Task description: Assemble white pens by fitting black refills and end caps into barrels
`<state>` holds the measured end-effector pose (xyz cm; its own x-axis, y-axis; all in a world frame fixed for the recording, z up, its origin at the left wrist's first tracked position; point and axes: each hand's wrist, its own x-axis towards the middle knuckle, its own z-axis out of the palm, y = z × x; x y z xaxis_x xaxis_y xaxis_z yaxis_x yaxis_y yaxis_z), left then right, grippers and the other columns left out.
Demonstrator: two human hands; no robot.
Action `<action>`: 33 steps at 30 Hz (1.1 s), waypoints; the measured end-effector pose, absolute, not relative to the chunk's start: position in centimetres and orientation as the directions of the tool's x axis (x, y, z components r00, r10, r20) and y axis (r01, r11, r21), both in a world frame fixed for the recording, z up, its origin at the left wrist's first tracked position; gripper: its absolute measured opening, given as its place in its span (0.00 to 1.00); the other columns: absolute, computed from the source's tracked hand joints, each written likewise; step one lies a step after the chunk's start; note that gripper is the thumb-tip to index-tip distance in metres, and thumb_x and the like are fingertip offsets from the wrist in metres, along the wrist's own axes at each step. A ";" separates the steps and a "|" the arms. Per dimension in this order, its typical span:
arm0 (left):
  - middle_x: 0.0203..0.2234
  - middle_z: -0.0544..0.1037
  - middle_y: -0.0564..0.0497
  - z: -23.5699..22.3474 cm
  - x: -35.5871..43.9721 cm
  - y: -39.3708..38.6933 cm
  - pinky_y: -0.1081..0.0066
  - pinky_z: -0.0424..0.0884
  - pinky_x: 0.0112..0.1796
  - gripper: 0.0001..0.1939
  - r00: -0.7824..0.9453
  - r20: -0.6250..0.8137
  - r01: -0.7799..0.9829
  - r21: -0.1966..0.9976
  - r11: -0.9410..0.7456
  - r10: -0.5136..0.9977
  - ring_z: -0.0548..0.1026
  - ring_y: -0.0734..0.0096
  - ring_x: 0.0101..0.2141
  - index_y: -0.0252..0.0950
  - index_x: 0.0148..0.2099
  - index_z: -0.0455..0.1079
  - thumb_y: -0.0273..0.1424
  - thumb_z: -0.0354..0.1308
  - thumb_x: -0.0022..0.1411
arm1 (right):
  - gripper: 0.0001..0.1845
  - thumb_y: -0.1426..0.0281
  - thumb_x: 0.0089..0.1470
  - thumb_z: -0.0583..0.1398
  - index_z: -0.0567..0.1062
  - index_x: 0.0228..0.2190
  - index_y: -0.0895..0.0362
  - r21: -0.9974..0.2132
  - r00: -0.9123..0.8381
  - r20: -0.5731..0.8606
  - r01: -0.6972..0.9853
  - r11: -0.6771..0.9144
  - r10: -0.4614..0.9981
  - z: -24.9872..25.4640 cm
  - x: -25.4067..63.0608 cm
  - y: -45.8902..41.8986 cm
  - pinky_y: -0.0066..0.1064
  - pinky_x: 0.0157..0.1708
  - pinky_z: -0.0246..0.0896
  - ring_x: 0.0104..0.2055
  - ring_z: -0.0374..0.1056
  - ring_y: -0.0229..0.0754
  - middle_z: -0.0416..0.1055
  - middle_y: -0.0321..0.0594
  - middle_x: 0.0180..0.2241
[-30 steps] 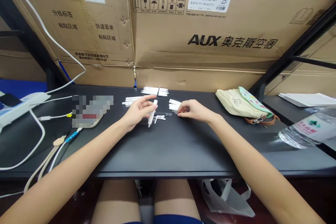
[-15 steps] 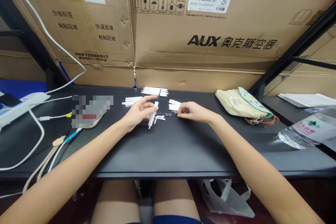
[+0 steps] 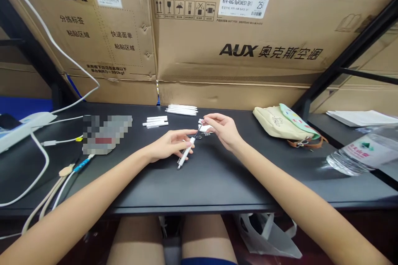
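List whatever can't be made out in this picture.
Head view:
Upper end of the black refill: covered by the right hand.
White pen parts beyond: partly behind that same hand.
Water bottle: far end cut off by the right edge.
Gray device: surface blurred by pixelation.

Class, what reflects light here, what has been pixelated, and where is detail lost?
Head view: a soft sheen on the table, bright glints on the bottle; head view: coarse mosaic blocks over the item at left; head view: the pen too small for fine detail.
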<state>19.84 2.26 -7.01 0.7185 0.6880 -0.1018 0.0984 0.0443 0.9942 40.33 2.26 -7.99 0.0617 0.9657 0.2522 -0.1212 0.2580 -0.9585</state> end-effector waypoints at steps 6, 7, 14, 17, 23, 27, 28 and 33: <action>0.33 0.71 0.48 -6.8 19.8 2.3 0.61 0.74 0.34 0.29 0.718 -0.103 0.110 0.993 0.034 0.688 0.74 0.65 0.35 0.38 0.58 0.63 0.37 0.62 0.54 | 0.15 0.60 0.39 0.68 0.76 0.27 0.57 -0.959 0.042 0.275 -0.060 0.277 0.961 -7.6 40.3 2.0 0.27 0.25 0.66 0.33 0.71 0.41 0.75 0.41 0.27; 0.33 0.71 0.48 -6.8 19.8 2.3 0.62 0.74 0.33 0.29 0.717 -0.102 0.113 0.993 0.030 0.690 0.74 0.65 0.35 0.38 0.58 0.63 0.37 0.62 0.54 | 0.15 0.60 0.39 0.68 0.76 0.27 0.57 -0.957 0.058 0.282 -0.060 0.285 0.958 -7.6 40.3 2.0 0.28 0.25 0.66 0.33 0.71 0.41 0.75 0.40 0.27; 0.33 0.71 0.48 -6.8 19.8 2.2 0.62 0.74 0.34 0.29 0.715 -0.101 0.123 0.992 0.017 0.692 0.74 0.65 0.36 0.38 0.58 0.63 0.37 0.61 0.54 | 0.14 0.62 0.39 0.68 0.76 0.27 0.58 -0.956 0.005 0.290 -0.035 0.290 0.957 -7.8 40.1 1.9 0.27 0.24 0.66 0.32 0.71 0.40 0.75 0.40 0.27; 0.33 0.71 0.48 -6.7 19.9 2.2 0.63 0.75 0.33 0.29 0.706 -0.103 0.122 0.992 0.023 0.701 0.74 0.65 0.35 0.38 0.57 0.63 0.37 0.62 0.54 | 0.17 0.62 0.38 0.68 0.76 0.31 0.58 -0.967 -0.066 0.256 -0.028 0.255 0.964 -7.7 40.0 1.8 0.26 0.24 0.66 0.31 0.71 0.40 0.75 0.40 0.26; 0.33 0.73 0.49 -6.5 19.8 2.3 0.63 0.75 0.34 0.31 0.660 -0.094 0.084 0.995 0.050 0.745 0.73 0.67 0.35 0.38 0.58 0.62 0.37 0.63 0.52 | 0.20 0.57 0.41 0.65 0.73 0.33 0.57 -0.969 0.190 0.248 0.035 0.246 0.950 -8.2 42.4 4.2 0.28 0.26 0.67 0.34 0.71 0.40 0.76 0.42 0.31; 0.34 0.74 0.47 -6.4 19.7 2.4 0.62 0.75 0.34 0.32 0.641 -0.089 0.074 0.996 0.054 0.762 0.74 0.66 0.35 0.38 0.59 0.61 0.37 0.63 0.53 | 0.16 0.60 0.35 0.66 0.74 0.25 0.59 -0.951 0.295 0.264 0.237 0.198 0.918 -9.7 45.1 6.8 0.31 0.31 0.67 0.33 0.70 0.41 0.75 0.41 0.28; 0.34 0.74 0.47 -6.4 19.7 2.4 0.62 0.75 0.34 0.32 0.641 -0.090 0.077 0.996 0.052 0.762 0.74 0.66 0.35 0.38 0.59 0.61 0.37 0.63 0.52 | 0.15 0.62 0.34 0.67 0.75 0.25 0.59 -0.942 0.274 0.255 0.285 0.175 0.927 -10.2 45.6 7.4 0.32 0.33 0.67 0.32 0.70 0.41 0.75 0.41 0.27; 0.35 0.74 0.47 -6.5 19.8 2.4 0.62 0.75 0.34 0.32 0.649 -0.099 0.092 0.994 0.052 0.755 0.74 0.67 0.35 0.38 0.59 0.61 0.38 0.63 0.53 | 0.10 0.64 0.38 0.64 0.76 0.22 0.59 -0.833 0.257 0.279 0.544 0.100 0.925 -11.3 46.4 9.0 0.34 0.37 0.64 0.31 0.71 0.44 0.76 0.43 0.27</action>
